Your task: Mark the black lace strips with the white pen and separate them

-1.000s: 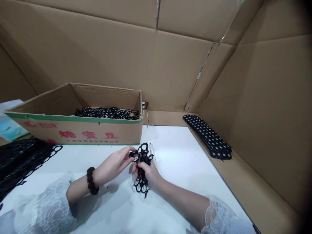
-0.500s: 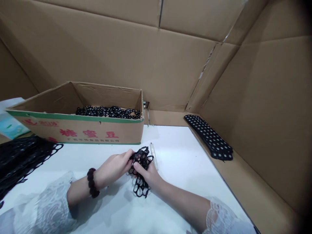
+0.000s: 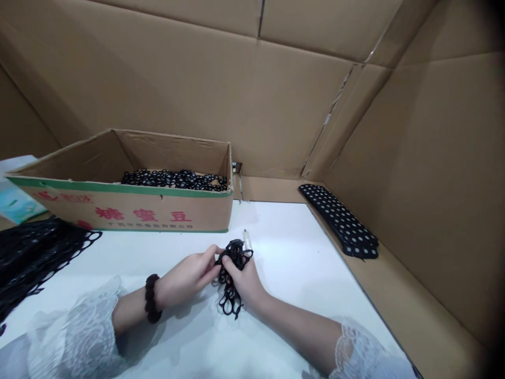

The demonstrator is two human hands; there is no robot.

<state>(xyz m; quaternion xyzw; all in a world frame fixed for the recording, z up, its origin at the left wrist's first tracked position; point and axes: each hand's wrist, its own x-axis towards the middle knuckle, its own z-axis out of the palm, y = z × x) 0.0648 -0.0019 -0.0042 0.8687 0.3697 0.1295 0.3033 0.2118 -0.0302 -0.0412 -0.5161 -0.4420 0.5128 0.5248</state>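
Note:
A crumpled bunch of black perforated strip [image 3: 229,304], full of round holes with thin edges, is bundled above the white table. My right hand [image 3: 248,281] is closed around it, thumb pressed on top. The fingers of my left hand [image 3: 193,273] pinch at the bunch's left side; their tips are partly hidden by the black material. From below the right thumb, a loose end of ringed webbing hangs down. Just behind the bunch lies a slim, pale pen-like tool [image 3: 246,239] with a dark tip, its lower part covered by the bunch and my right hand.
An open cardboard box [image 3: 197,211] at the back left holds many small black pieces with pale dots. Black perforated sheets [image 3: 35,252] are piled at the left. Dotted black strips [image 3: 339,221] lie along the right edge. Cardboard walls [image 3: 197,79] enclose the table [image 3: 292,252].
The bunch is gathered more compactly in my right hand. My left hand has shifted slightly right, its fingers now more spread along the bunch's side.

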